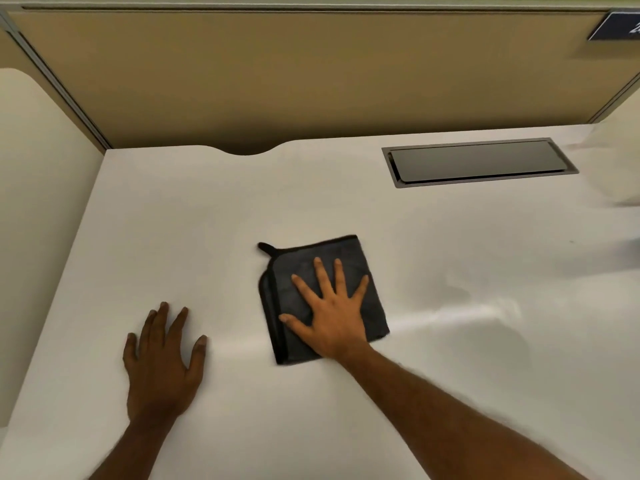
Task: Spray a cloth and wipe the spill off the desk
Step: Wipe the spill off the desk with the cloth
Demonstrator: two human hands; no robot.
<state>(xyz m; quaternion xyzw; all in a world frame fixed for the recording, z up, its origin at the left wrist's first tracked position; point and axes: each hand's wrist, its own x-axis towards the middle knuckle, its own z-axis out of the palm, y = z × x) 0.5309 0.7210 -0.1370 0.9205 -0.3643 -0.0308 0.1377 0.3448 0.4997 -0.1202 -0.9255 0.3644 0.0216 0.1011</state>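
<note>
Right arm reaches in from the lower right, and the right hand lies flat, palm down, on top of the cloth. The left hand is planted palm down too, directly on the bare worktop, well apart from the cloth, its forearm coming up from the bottom edge.

Beyond the right fingertips, further back, a dark metal cable hatch sits flush in the worktop, closed. Behind it runs a tan partition panel. A pale sheen shows on the surface out past the little-finger side; whether it is wet I cannot tell.

The right fingers are spread wide and straight, pressing on the dark folded cloth – nothing pinched, nothing gripped. The cloth's small loop pokes out ahead of the thumb side. The left fingers are straight, fanned, holding nothing – just touching the worktop.
</note>
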